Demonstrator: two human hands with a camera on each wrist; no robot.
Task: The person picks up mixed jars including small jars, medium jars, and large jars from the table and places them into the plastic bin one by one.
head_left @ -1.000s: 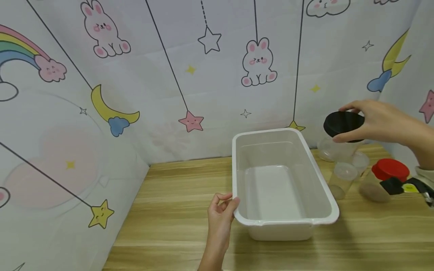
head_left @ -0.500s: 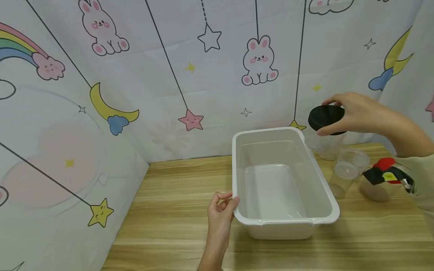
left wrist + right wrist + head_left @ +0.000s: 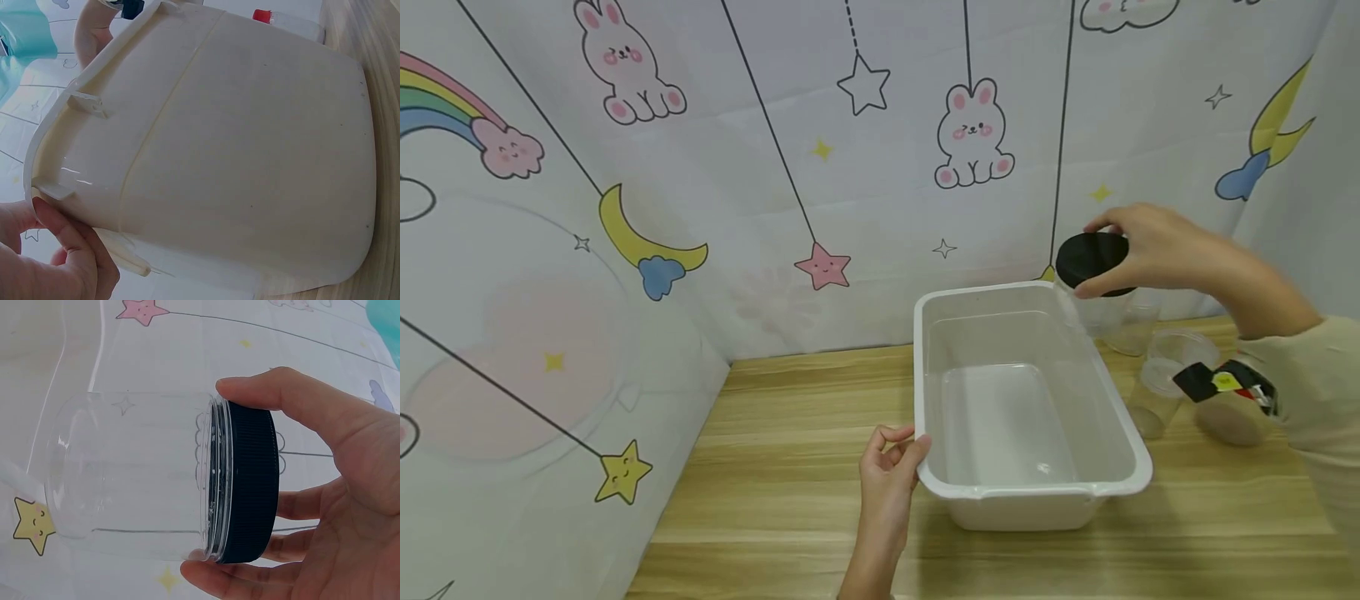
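A white plastic tub [image 3: 996,425] stands on the wooden table. At its near left corner, my left hand [image 3: 883,475] pinches the rim between thumb and fingers; the left wrist view shows the tub's outer wall [image 3: 250,137] close up. My right hand [image 3: 1165,250] grips a clear plastic jar by its black screw lid [image 3: 1086,258] from above. This jar [image 3: 137,475] looks empty and upright, raised at the tub's far right rim. Part of its body is hard to make out in the head view.
Right of the tub stand several clear containers, including a jar [image 3: 1135,329] and a smaller tub-shaped cup [image 3: 1153,408]. A red-lidded jar [image 3: 1228,421] is partly hidden by the right wrist strap [image 3: 1225,383]. A patterned cloth [image 3: 760,167] hangs behind the table [image 3: 790,450].
My right hand has carried the black-lidded jar leftward and slightly up, from above the other containers to the tub's far right rim. My left hand keeps its hold on the tub.
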